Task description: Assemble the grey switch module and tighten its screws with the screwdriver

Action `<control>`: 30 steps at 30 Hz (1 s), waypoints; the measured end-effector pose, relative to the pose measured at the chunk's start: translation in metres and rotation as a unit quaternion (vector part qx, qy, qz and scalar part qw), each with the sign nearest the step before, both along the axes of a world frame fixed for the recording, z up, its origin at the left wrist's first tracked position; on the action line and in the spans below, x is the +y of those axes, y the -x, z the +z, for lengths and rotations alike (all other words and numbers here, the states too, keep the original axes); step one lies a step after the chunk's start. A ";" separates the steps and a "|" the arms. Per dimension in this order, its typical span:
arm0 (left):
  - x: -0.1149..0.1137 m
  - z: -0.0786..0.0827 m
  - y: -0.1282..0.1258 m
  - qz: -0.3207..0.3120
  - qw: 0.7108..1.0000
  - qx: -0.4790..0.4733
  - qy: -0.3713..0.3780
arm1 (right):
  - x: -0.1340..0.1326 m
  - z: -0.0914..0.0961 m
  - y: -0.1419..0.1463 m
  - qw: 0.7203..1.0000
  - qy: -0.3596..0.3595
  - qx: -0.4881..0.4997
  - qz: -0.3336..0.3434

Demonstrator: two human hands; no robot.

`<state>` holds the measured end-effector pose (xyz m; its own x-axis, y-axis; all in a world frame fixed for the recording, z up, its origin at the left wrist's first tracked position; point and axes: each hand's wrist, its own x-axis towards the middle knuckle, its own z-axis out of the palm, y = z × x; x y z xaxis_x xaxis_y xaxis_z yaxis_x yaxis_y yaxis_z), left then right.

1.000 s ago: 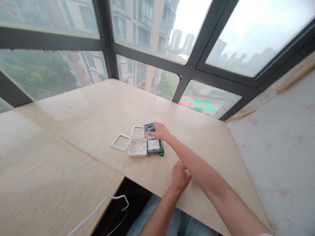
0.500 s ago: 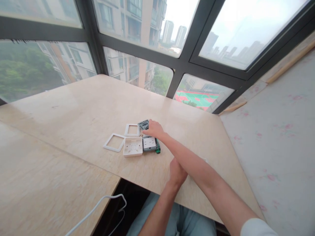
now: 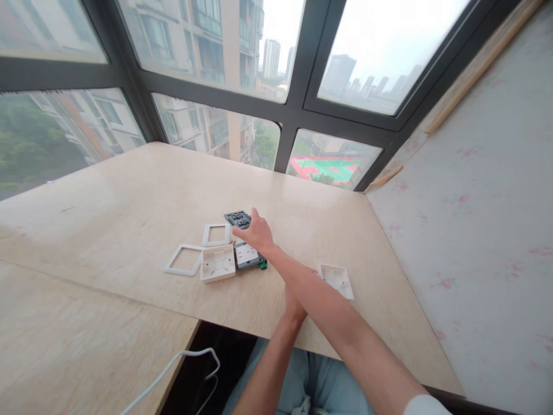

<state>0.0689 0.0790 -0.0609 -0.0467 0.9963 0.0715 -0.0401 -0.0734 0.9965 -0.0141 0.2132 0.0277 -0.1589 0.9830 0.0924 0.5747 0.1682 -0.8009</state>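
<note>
My right hand point(image 3: 256, 231) reaches across to the left, thumb and index finger spread apart. At its fingers sits a dark grey socket module point(image 3: 237, 219), back side up; whether it still touches the fingers is unclear. Below the hand lies a second socket module with a white face point(image 3: 246, 253) and a green piece point(image 3: 262, 264) at its side. My left hand point(image 3: 294, 302) is mostly hidden beneath my right forearm, fingers out of sight. Just right of it stands a white mounting box point(image 3: 337, 280), partly covered by the forearm.
Another white mounting box point(image 3: 218, 264) stands left of the white-faced module. Two white frames point(image 3: 184, 260) lie beside it on the tabletop point(image 3: 129, 202). A white cable point(image 3: 173, 360) runs over the table's front edge. Windows and a papered wall point(image 3: 453, 230) border the table.
The view has shifted, so most things appear further left. My right index finger has spread from the thumb, and more of the grey module shows. The right-hand box has come out from behind my forearm.
</note>
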 end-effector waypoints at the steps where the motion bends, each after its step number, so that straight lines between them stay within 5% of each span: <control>1: 0.000 0.001 0.000 -0.002 1.000 0.000 -0.005 | 0.000 -0.002 0.000 0.998 0.018 0.052 -0.005; 9: -0.002 0.011 0.002 -0.019 1.000 0.014 0.001 | -0.010 -0.002 -0.010 0.916 0.120 0.378 0.062; 14: -0.006 0.009 0.004 -0.032 0.999 0.010 0.010 | -0.027 0.015 -0.033 0.790 0.213 0.553 0.157; 16: -0.006 0.007 0.003 -0.032 0.999 0.012 0.009 | -0.034 0.018 -0.040 0.759 0.231 0.585 0.166; 20: -0.006 0.006 0.002 -0.036 0.999 0.030 0.002 | -0.042 0.017 -0.048 0.751 0.243 0.591 0.164; 30: -0.008 0.015 0.006 -0.058 0.993 0.099 -0.007 | -0.049 0.018 -0.057 0.783 0.219 0.557 0.169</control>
